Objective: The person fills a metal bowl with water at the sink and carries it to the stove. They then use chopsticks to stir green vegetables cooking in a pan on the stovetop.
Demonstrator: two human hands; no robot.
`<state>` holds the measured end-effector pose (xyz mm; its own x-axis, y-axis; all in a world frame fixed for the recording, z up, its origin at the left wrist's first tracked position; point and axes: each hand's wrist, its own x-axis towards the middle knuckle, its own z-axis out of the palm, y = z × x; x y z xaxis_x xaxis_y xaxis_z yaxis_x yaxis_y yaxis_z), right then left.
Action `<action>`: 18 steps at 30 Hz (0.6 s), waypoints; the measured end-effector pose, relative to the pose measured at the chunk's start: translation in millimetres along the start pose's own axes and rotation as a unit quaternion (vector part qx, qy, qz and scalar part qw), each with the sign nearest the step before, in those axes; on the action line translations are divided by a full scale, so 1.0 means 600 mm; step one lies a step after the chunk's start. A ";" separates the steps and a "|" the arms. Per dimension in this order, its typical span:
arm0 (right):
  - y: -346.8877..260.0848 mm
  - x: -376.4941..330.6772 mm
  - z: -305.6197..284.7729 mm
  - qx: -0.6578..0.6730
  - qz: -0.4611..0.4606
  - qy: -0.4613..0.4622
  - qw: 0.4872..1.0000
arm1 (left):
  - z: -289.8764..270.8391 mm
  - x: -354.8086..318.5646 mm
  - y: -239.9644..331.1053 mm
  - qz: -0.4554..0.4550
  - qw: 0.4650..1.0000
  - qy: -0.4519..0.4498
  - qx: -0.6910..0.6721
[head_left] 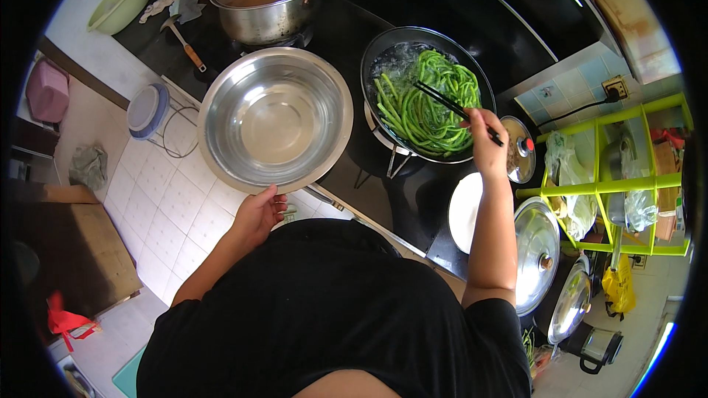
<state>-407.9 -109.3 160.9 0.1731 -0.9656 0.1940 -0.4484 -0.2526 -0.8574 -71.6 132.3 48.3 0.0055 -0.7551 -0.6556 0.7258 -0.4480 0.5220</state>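
With its thumb over the rim, my left hand [259, 215] grips the near edge of a wide stainless steel basin [274, 125]. The basin has a little clear liquid or shine at its bottom; I cannot tell which. My right hand [488, 140] is closed round black chopsticks [442, 97], whose tips reach into a black wok [366, 77]. Long green beans [435, 114] lie in bubbling water in the wok, heaped toward its right side. The chopstick tips touch or hover just above the beans.
Behind the basin stands a lidded steel pot [265, 18]. A ladle [184, 43] lies on the black counter [147, 44]. Right of the wok are a small glass lid [522, 149], a white plate [464, 210], a large steel lid [535, 250] and a green rack [612, 186].
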 end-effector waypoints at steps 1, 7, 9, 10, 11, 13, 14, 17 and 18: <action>-0.001 -0.003 -0.005 0.037 -0.010 0.026 0.999 | 0.000 0.000 0.000 0.000 1.000 -0.002 0.001; 0.002 0.002 -0.010 0.019 -0.052 0.097 0.994 | 0.004 0.000 0.003 -0.002 1.000 0.007 0.011; 0.015 0.001 0.000 -0.044 -0.038 0.068 0.996 | 0.005 0.001 0.004 -0.005 1.000 0.001 0.011; 0.017 -0.002 0.006 -0.033 -0.019 0.056 0.998 | 0.004 0.002 0.005 -0.005 1.000 0.000 0.011; 0.021 -0.004 0.010 -0.022 0.001 0.045 0.999 | 0.003 0.003 0.005 -0.007 1.000 0.001 0.010; 0.014 -0.007 0.011 -0.044 -0.011 0.048 0.998 | 0.001 0.004 0.004 -0.010 1.000 0.005 0.006; 0.001 -0.011 0.007 -0.037 -0.013 0.054 0.998 | 0.001 0.003 0.004 -0.008 1.000 0.006 0.005; -0.023 -0.026 -0.012 0.041 -0.015 0.114 0.993 | 0.001 0.001 0.002 -0.003 1.000 0.007 0.002; -0.027 -0.031 -0.019 0.036 -0.041 0.139 0.989 | -0.002 0.003 0.000 -0.003 1.000 0.007 0.001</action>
<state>-413.8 -88.2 176.5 -0.0460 -0.9244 0.3787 -0.3779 -0.3348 -0.8632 -70.4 131.7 46.7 0.0112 -0.7457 -0.6662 0.7246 -0.4530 0.5193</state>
